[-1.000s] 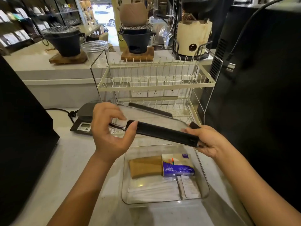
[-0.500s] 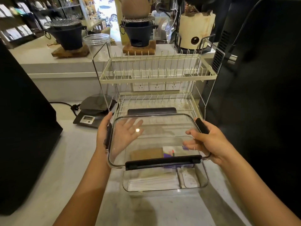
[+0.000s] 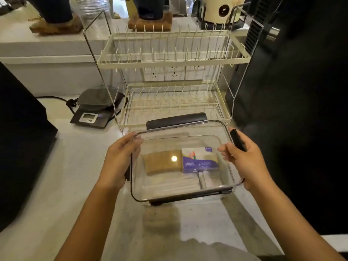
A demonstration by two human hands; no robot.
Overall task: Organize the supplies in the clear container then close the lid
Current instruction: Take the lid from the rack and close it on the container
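The clear lid with black side clasps lies level over the clear container on the pale counter. My left hand grips its left edge and my right hand grips the right edge at a black clasp. Through the lid I see a brown pack, a purple and white tissue pack beside it, and white flat sachets in front. Whether the lid sits fully on the rim I cannot tell.
A cream two-tier wire dish rack stands just behind the container. A black kitchen scale with its cord sits back left. Dark appliances flank the counter on the left and right.
The lid went from held tilted above the container to flat and lowered over it. Both hands moved down and toward me with it.
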